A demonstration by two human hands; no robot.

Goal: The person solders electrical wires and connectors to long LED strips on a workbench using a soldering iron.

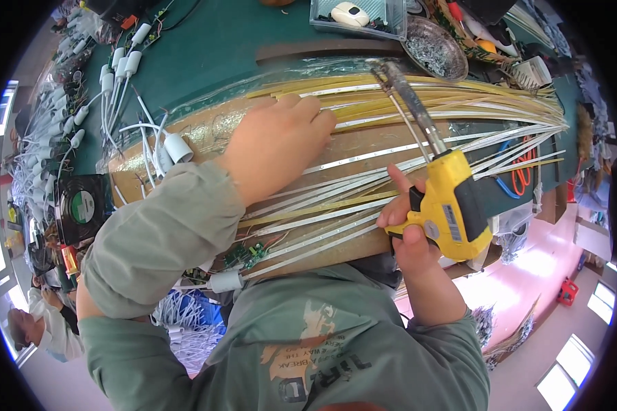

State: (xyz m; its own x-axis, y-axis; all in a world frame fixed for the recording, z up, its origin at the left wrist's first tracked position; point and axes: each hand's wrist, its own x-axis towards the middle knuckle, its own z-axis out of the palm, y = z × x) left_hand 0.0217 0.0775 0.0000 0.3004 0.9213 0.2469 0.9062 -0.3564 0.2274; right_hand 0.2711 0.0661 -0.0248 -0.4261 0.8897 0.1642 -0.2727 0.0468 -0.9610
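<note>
My right hand (415,240) is wrapped round the grip of a yellow and black soldering gun (456,205), its metal tip pointing up and away over the strips. My left hand (274,144) is closed, knuckles up, over narrow LED strips, and one strip comes out at its curled fingers; the fingertips are hidden. White LED strips (384,152) and yellowish LED strips (418,103) fan out across a brown board (199,127), converging at the right. Beside my left forearm stand white cylinders (178,147) with wires. A green circuit board (247,255) lies near my body.
On the green table (233,41), a clear tray (319,26) and a round metal dish (459,68) of silvery bits stand at the back. Orange-handled scissors (523,175) lie right, a black fan (82,205) left. Another person (44,329) is at the lower left.
</note>
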